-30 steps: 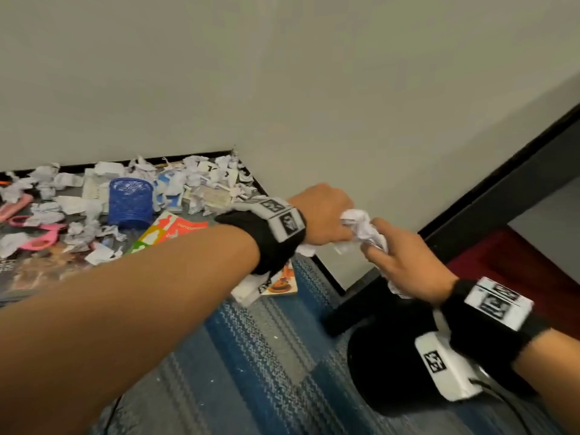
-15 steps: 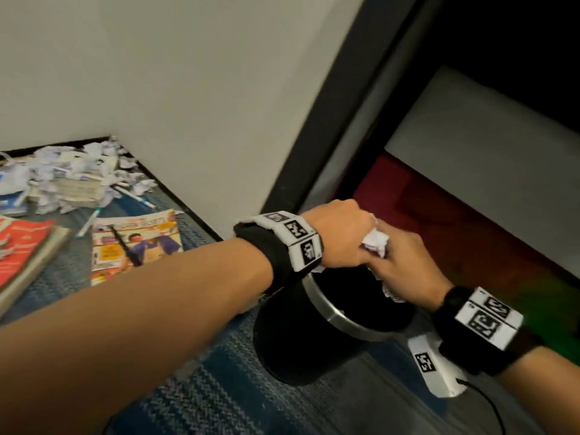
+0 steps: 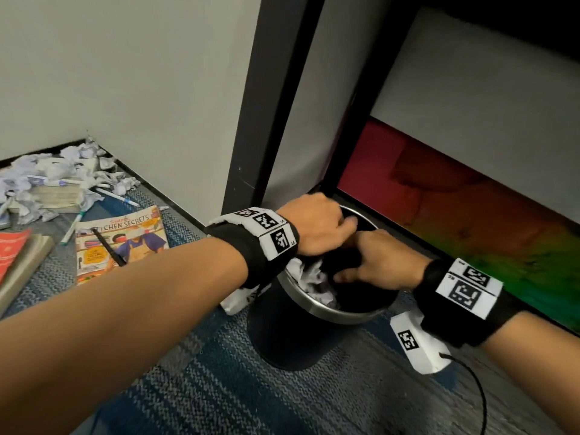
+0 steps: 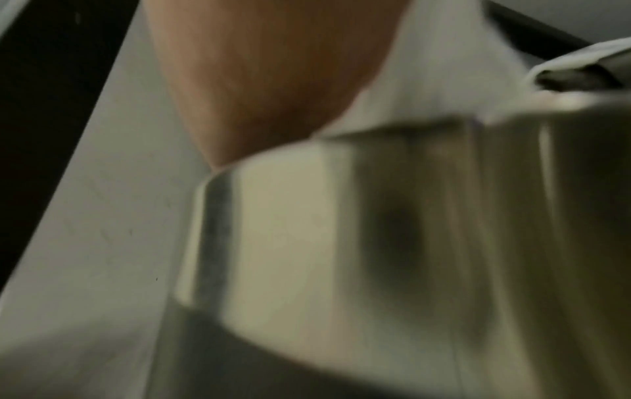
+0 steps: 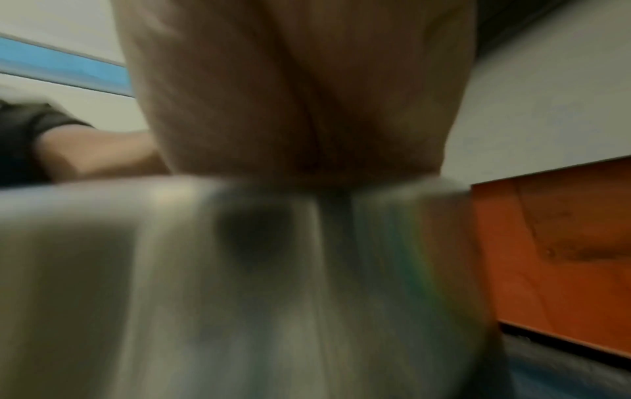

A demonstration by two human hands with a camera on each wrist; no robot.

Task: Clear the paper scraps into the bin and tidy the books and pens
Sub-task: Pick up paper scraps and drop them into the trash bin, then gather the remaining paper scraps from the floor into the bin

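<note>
A black bin with a silver rim (image 3: 329, 315) stands on the carpet by the door frame. Both my hands hang over its mouth. My left hand (image 3: 326, 224) points its loosely bent fingers down into the bin, and I see nothing held in it. My right hand (image 3: 373, 259) reaches in from the right with thumb and fingers spread. Crumpled white paper scraps (image 3: 310, 277) lie inside, under my left wrist. Both wrist views are blurred, showing only the heel of a palm (image 4: 266, 81) (image 5: 300, 94) above the bin's rim (image 4: 341, 216) (image 5: 170, 243).
At the far left a heap of paper scraps (image 3: 62, 171) covers a thick book (image 3: 56, 196) and pens (image 3: 117, 196). A Kitchen Secrets magazine (image 3: 122, 240) with a black pen (image 3: 108, 246) lies nearer, beside a red book (image 3: 12, 249). A black door frame (image 3: 273, 98) rises behind the bin.
Both hands carried a bundle of paper from the scrap heap to the bin and lowered into its mouth. The bundle has left the hands and lies inside.
</note>
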